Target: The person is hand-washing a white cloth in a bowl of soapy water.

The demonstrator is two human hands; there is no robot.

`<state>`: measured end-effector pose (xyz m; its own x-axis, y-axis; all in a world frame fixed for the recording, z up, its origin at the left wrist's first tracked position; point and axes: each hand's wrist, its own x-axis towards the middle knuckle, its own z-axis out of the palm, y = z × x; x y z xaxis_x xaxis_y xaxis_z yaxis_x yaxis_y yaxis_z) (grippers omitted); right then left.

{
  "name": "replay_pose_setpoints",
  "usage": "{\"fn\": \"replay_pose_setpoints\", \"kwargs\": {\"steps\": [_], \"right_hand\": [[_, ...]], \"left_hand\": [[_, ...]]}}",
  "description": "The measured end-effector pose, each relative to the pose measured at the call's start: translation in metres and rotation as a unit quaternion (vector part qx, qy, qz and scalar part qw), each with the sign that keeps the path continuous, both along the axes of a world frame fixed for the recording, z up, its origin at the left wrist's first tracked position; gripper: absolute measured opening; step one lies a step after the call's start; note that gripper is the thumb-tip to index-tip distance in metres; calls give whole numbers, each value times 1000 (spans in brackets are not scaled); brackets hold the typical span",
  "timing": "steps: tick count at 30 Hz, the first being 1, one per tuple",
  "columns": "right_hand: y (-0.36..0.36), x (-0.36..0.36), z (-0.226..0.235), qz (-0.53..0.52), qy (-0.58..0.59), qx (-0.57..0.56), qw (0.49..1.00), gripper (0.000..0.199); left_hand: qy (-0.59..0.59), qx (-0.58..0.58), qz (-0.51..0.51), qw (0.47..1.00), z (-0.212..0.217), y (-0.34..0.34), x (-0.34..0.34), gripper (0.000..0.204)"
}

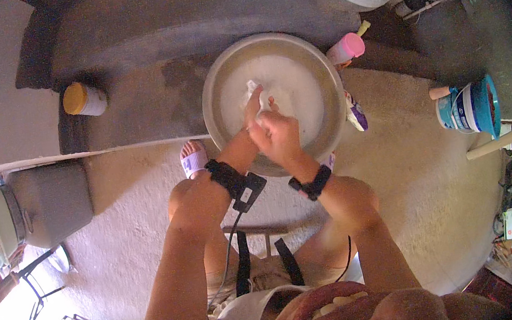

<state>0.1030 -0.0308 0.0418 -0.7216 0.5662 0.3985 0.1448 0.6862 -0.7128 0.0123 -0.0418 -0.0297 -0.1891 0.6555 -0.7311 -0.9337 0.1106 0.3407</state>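
Both hands, left hand and right hand, clench a wet white cloth over a round grey metal basin of soapy water on the floor.

The basin is showing dull grey metal, holding milky white water and a white cloth. A jar is wearing a yellow lid, a bottle a pink cap (bright). The bucket is showing blue and white. Both wristbands are looking black.
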Motion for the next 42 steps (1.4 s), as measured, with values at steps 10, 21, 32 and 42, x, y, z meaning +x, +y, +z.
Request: {"fn": "replay_pose_setpoints", "kwargs": {"steps": [10,21,32,42], "right_hand": [[6,-16,11,-54,64,-53,995,22],[11,3,16,-71,21,-12,997,17],[13,0,6,-40,13,-122,992,25],[38,2,20,-139,-107,-112,978,29]], "left_hand": [[-3,271,-20,962,-42,-8,-13,29],[30,130,52,990,43,-5,26,40],[242,253,-48,936,-2,-14,21,29],[-63,66,51,995,57,-5,26,41]]}}
